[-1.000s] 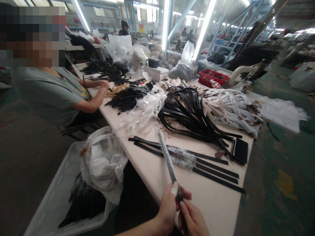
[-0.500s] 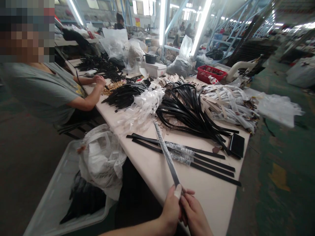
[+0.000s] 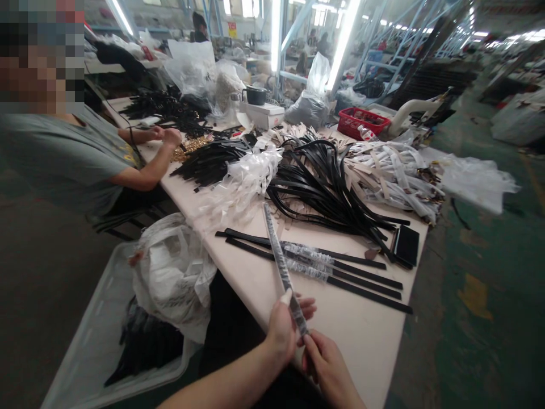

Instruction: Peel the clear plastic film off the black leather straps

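A long black strap [image 3: 279, 253] in a clear, wrinkled plastic sleeve points away from me over the table. My left hand [image 3: 284, 321] holds it partway along, thumb on top and fingers underneath, their tips showing past the strap's right side. At the near end, my right hand [image 3: 326, 355] pinches the strap between thumb and fingers. Just beyond lie several flat black straps [image 3: 361, 278], side by side, with crinkled clear plastic bunched around their middles. The far end of the held strap reaches a heap of clear plastic sleeves [image 3: 255, 170].
A pile of black straps [image 3: 315, 187] and a black wallet-like object [image 3: 406, 245] lie on the table [image 3: 349, 335]. Behind stands a red basket [image 3: 363, 123]. At left, a co-worker [image 3: 63, 159] sits at the table edge. A plastic bin [image 3: 85, 346] holds a white bag [image 3: 172, 272].
My left hand has slid forward along the strap, away from my right hand, which stays at the near end. The plastic sleeve now covers the strap closer to that end.
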`<state>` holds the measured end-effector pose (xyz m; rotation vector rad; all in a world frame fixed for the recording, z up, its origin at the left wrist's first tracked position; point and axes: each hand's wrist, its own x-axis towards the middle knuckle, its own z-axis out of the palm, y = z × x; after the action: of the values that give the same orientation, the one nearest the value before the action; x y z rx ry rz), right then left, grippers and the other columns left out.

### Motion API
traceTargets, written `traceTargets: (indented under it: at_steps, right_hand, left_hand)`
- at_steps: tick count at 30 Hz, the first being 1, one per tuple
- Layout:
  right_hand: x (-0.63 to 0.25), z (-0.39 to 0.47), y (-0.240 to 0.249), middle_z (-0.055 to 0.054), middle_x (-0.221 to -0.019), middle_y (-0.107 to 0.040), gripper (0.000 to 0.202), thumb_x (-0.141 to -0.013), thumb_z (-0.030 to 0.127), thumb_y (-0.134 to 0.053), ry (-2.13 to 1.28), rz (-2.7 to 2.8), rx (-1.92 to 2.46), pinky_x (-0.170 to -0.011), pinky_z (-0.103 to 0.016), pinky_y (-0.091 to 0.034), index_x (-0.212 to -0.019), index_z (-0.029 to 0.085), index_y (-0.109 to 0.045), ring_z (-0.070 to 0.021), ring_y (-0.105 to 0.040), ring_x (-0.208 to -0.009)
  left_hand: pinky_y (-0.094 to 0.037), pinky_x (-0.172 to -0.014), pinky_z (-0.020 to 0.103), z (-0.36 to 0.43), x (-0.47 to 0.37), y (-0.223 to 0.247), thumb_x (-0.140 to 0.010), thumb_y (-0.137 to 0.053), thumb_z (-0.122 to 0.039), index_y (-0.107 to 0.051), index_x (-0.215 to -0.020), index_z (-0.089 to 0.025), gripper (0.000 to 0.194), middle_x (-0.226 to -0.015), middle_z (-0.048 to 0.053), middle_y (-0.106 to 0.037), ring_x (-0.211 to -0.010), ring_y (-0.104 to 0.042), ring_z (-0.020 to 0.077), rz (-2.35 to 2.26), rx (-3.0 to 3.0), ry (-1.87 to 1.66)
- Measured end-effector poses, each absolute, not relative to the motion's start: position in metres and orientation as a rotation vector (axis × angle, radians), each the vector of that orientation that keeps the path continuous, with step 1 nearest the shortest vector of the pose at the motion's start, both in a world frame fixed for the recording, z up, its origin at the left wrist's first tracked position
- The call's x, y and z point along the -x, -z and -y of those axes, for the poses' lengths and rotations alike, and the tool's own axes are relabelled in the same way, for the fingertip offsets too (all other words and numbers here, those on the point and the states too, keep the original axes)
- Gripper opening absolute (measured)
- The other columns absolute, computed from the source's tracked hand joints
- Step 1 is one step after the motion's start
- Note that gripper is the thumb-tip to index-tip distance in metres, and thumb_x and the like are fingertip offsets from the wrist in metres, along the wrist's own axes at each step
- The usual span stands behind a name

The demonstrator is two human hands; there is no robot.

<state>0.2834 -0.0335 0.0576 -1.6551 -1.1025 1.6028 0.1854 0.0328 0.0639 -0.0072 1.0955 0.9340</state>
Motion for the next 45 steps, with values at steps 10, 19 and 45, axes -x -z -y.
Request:
traceTargets:
  at_steps: [10,19,45]
  right_hand:
    - [-0.288,0.027,-0.058,-0.005,-0.069,-0.065,0.050,-0.095,0.060,-0.044,-1.419,1.201,1.671,-0.059,-0.026,-0.043,-0.078,0.017,-0.063,-0.0174,-0.057,-0.062]
    - [-0.288,0.021,-0.050,0.002,-0.051,-0.054,0.051,-0.096,0.061,-0.041,-1.425,1.120,1.703,-0.052,-0.025,-0.039,-0.077,0.018,-0.060,-0.0147,-0.050,-0.048]
    - [-0.306,-0.102,-0.074,-0.009,-0.076,-0.072,0.050,-0.091,0.057,-0.052,-1.500,1.208,1.621,-0.060,-0.027,-0.048,-0.086,0.011,-0.069,-0.0167,-0.063,-0.060]
  left_hand:
    - [-0.052,-0.066,0.031,-0.011,-0.200,-0.056,-0.090,-0.052,-0.042,-0.055,-0.083,-0.016,0.027,-0.086,0.015,-0.075,-0.077,-0.072,0.0249,-1.082,-0.081,-0.817]
    - [-0.053,-0.073,0.036,-0.035,-0.197,-0.056,-0.090,-0.051,-0.048,-0.057,-0.091,-0.016,0.032,-0.094,0.016,-0.075,-0.079,-0.072,0.0257,-1.074,-0.156,-0.945]
    - [-0.044,-0.074,0.032,-0.024,-0.178,-0.059,-0.089,-0.057,-0.049,-0.064,-0.078,-0.017,0.035,-0.073,0.006,-0.064,-0.072,-0.057,0.0202,-1.097,-0.563,-0.925]
